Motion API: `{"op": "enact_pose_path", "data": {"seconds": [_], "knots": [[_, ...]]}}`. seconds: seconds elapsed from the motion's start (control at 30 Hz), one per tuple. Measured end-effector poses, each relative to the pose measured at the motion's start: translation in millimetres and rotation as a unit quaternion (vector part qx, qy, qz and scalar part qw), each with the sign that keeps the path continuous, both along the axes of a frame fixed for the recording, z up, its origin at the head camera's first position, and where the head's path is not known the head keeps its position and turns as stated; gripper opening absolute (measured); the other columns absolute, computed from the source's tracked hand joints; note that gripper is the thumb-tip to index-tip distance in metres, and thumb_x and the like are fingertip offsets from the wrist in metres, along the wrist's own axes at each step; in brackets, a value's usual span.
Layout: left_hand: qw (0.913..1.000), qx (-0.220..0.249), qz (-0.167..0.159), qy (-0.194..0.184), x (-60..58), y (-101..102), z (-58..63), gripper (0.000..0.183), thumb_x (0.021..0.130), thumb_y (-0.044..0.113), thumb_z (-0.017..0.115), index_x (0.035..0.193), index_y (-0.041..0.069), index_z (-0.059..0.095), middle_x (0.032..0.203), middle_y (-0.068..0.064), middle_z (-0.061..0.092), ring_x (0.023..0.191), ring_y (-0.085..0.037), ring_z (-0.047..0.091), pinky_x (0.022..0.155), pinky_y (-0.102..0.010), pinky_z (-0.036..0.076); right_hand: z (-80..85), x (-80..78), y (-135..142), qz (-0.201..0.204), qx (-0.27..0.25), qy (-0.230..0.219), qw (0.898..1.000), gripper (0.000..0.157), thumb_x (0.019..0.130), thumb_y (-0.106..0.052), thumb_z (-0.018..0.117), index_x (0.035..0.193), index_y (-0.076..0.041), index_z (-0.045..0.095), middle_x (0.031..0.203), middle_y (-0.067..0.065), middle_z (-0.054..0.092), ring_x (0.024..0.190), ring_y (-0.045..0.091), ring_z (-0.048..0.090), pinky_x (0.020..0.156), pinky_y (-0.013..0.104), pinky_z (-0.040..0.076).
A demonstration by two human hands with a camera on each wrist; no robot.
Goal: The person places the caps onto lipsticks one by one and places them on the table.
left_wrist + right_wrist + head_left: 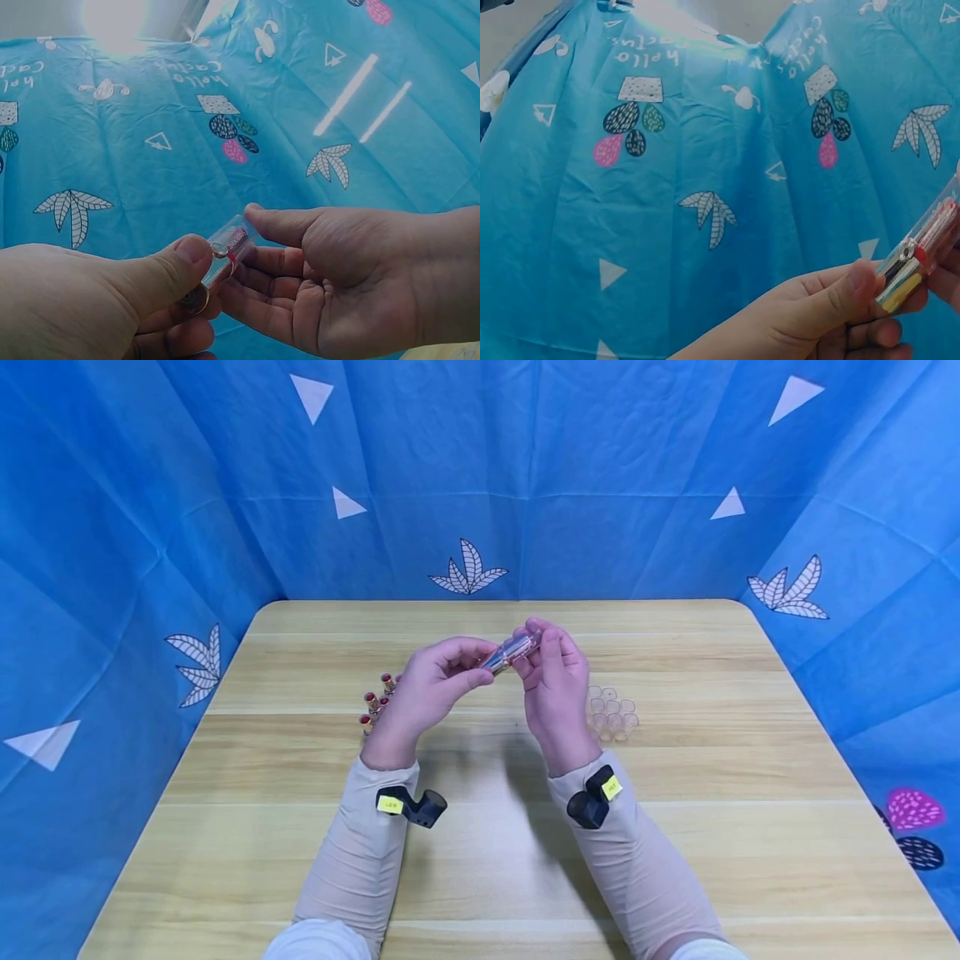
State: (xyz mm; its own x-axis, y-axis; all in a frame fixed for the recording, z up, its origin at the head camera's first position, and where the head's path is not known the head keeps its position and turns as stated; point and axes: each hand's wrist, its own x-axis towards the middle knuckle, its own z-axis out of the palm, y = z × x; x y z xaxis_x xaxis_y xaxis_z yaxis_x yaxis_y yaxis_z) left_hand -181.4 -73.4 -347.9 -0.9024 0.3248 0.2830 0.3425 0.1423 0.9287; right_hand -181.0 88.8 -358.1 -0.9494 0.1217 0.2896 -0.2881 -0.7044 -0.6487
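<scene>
Above the middle of the table, a lipstick (497, 660) with a shiny metallic base slants up to the right between both hands. My left hand (429, 683) grips its base between thumb and fingers. The thumb and fingertips of my right hand (553, 683) pinch a clear cap (528, 643) at the upper end. In the left wrist view the transparent cap (237, 232) surrounds the red tip, and a gold ring shows on the base (197, 298). The right wrist view has the lipstick (901, 279) at its right edge, with part of the right hand cut off.
Several uncapped lipsticks (372, 702) with red tips stand left on the wooden table (480, 877), partly hidden behind the left hand. Several clear caps (615, 720) are grouped just right of the right hand. A blue patterned cloth (600, 443) surrounds the table's back and sides.
</scene>
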Motion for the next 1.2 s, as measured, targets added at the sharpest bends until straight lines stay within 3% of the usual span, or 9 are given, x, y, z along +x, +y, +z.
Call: {"op": "enact_pose_path", "data": {"seconds": [0.17, 0.5, 0.83, 1.2], "knots": [[1.0, 0.001, 0.006, 0.003, -0.8, -2, 1.9, 0.027, 0.076, 0.026, 0.067, 0.102, 0.021, 0.065, 0.092, 0.001, 0.063, 0.072, -0.019, 0.056, 0.061, -0.032, 0.049, 0.0, -0.5, -3, -0.001, -0.009, 0.011, 1.0, 0.029, 0.088, -0.021, 0.054, 0.104, 0.003, 0.057, 0.094, 0.014, 0.06, 0.085, 0.02, 0.06, 0.075, 0.03, 0.05], [0.9999, -0.013, 0.001, 0.005, 0.2, -2, 0.2, 0.029, 0.076, 0.031, 0.067, 0.104, 0.024, 0.064, 0.092, 0.002, 0.063, 0.073, -0.017, 0.057, 0.063, -0.033, 0.05, -1.0, -0.4, 0, 0.003, 0.006, -0.007, 1.0, 0.031, 0.087, -0.023, 0.055, 0.104, 0.003, 0.057, 0.095, 0.014, 0.058, 0.086, 0.02, 0.059, 0.076, 0.03, 0.05], [0.9995, -0.03, 0.011, 0.002, 1.3, -5, 0.8, 0.029, 0.077, 0.034, 0.066, 0.105, 0.029, 0.062, 0.093, 0.005, 0.062, 0.073, -0.016, 0.056, 0.064, -0.033, 0.05, -1.9, -2.2, 3, -0.006, 0.043, 0.033, 0.998, 0.025, 0.09, -0.018, 0.049, 0.109, -0.003, 0.054, 0.099, 0.016, 0.057, 0.085, 0.023, 0.06, 0.073, 0.033, 0.051], [0.9988, -0.048, 0.01, 0.003, -1.6, -5, -1.3, 0.028, 0.078, 0.035, 0.065, 0.105, 0.031, 0.061, 0.089, 0.005, 0.062, 0.071, -0.016, 0.054, 0.06, -0.034, 0.048, -4.7, -5.5, 11, -0.045, 0.119, 0.074, 0.989, 0.014, 0.089, -0.007, 0.048, 0.1, 0.0, 0.053, 0.101, 0.024, 0.057, 0.089, 0.032, 0.058, 0.078, 0.043, 0.048]]}}
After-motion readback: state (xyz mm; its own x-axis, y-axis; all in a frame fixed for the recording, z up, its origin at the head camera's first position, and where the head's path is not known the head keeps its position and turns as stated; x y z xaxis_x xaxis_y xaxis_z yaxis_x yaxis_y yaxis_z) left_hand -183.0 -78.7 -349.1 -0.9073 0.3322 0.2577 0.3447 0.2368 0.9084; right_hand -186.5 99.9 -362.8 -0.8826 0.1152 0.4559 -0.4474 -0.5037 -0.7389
